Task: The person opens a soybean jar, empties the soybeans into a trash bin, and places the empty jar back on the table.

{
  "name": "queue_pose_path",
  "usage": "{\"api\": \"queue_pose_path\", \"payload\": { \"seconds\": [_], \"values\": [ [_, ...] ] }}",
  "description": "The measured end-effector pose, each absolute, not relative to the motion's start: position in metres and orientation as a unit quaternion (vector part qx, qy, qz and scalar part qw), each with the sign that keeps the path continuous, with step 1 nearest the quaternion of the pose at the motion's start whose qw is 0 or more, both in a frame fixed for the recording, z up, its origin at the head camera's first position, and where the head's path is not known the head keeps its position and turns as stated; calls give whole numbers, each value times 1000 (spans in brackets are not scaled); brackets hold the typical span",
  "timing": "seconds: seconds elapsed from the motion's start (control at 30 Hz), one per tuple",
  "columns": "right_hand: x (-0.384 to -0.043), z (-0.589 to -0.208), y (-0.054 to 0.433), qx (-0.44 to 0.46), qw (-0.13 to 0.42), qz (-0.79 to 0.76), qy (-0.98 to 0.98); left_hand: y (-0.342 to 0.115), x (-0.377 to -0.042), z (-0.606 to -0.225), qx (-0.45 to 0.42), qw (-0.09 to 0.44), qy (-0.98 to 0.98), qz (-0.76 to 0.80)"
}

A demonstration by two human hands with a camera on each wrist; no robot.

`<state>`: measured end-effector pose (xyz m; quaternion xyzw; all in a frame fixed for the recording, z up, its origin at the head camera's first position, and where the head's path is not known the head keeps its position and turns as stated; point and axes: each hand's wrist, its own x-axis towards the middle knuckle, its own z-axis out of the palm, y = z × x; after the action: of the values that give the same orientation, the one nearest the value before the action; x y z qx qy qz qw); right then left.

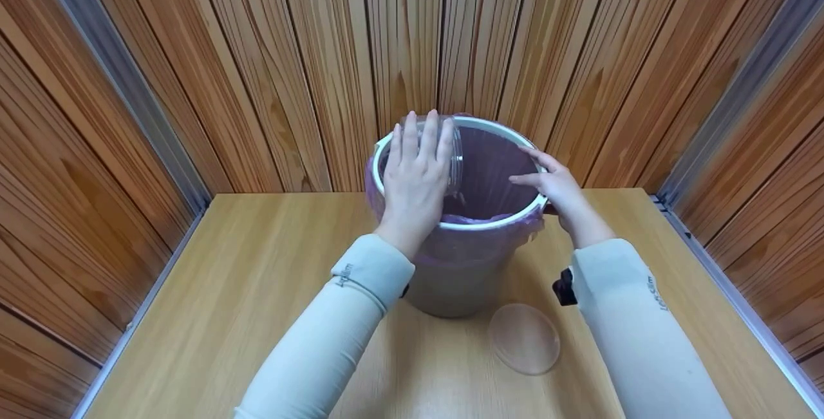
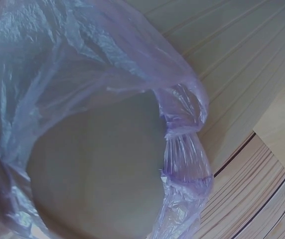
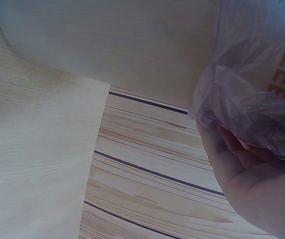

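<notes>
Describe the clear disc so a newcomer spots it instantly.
Find the bin with the purple liner on the table. Near its base, toward the right sleeve, lies the disc. It's flat and untouched, unlike the clear container behind the left hand.

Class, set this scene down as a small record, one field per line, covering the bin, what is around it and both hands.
Bin: upright on the wooden table
Bag: thin purple plastic, lining the bin and folded over its rim
Container: clear tub, tipped sideways at the bin's mouth; contents unclear
Lid: clear round lid, on the table in front of the bin
Left hand: holds the tub
Right hand: grips the rim's right side
</notes>
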<state>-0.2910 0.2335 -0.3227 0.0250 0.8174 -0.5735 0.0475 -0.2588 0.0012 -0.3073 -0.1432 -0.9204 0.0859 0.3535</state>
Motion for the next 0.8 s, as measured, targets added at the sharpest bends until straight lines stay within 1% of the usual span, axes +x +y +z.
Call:
{"api": "queue_pose_path", "payload": {
  "seconds": [0.1,0.4,0.8],
  "values": [
    [-291,-323,233,20,44,-572,819,2,-259,-308,-141,355,-920,86],
    [-291,-325,233,32,53,-577,815,2,-258,-307,-144,338,-926,88],
    [-291,-324,233,25,48,-571,819,2,-258,-307,-150,350,-919,104]
  ]
}}
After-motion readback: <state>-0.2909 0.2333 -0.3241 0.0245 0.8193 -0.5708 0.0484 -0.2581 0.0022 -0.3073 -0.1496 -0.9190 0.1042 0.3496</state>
